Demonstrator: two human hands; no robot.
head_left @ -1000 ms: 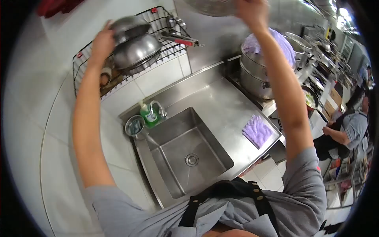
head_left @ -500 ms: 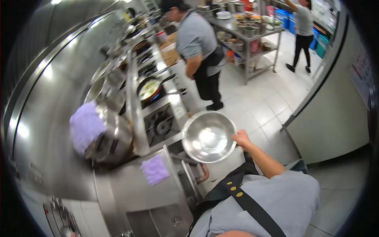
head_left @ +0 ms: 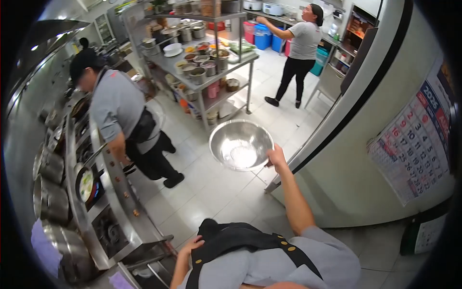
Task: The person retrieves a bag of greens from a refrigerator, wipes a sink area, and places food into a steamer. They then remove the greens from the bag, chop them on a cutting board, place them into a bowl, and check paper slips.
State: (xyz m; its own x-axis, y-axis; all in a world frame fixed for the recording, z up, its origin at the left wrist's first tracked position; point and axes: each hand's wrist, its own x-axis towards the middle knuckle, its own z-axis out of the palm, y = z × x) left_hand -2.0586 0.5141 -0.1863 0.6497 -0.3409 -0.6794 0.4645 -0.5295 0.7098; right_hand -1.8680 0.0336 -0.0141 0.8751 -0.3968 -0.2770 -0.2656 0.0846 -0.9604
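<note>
A shiny round metal mixing bowl [head_left: 230,139] is held out in front of me over the tiled floor, tilted so that its inside shows; I see nothing in it. My right hand [head_left: 276,157] grips its rim on the right side, fingers closed round the edge. Down by my body, my left hand [head_left: 191,244] rests against the side of my black apron [head_left: 226,241], its visible fingers stretched out and nothing seen in them.
A stove [head_left: 122,207] with a frying pan [head_left: 85,185] over a flame runs along the left; a co-worker [head_left: 118,103] stands at it. Behind the bowl is a steel shelf table [head_left: 216,77] with several pots. Another person [head_left: 302,53] stands farther back. A refrigerator-like cabinet [head_left: 332,192] bearing a calendar [head_left: 416,130] is close on the right.
My view has turned right, away from the sink and stove. The bowl, still in my right hand, has come round toward the shelf table and cabinet. My left hand has come into view.
</note>
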